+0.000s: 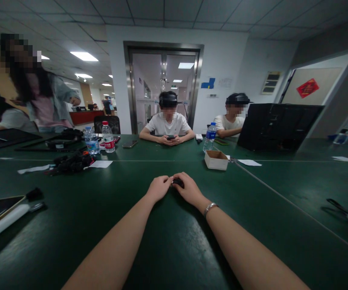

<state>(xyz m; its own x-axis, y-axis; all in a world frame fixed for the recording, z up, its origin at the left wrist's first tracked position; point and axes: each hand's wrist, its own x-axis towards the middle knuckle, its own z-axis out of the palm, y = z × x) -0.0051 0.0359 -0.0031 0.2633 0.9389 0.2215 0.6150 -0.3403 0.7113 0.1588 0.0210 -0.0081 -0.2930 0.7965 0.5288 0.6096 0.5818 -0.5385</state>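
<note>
A small black object with a shiny left end (178, 182) is between my two hands, low over the green table (107, 225). My right hand (189, 188) curls around it from the right, thumb and fingers closed on it. From the left, my left hand (159, 188) pinches at its shiny end with fingertips together. Most of the object is hidden by the fingers, so its exact kind does not show. A silver bracelet (210, 208) circles my right wrist.
Beyond my hands stands an open cardboard box (216, 161) near a water bottle (210, 137). A black monitor (278, 127) is at the right. Black gear (73, 162) and two bottles lie left. A phone (1, 211) is nearest left. Two people (169, 125) sit opposite.
</note>
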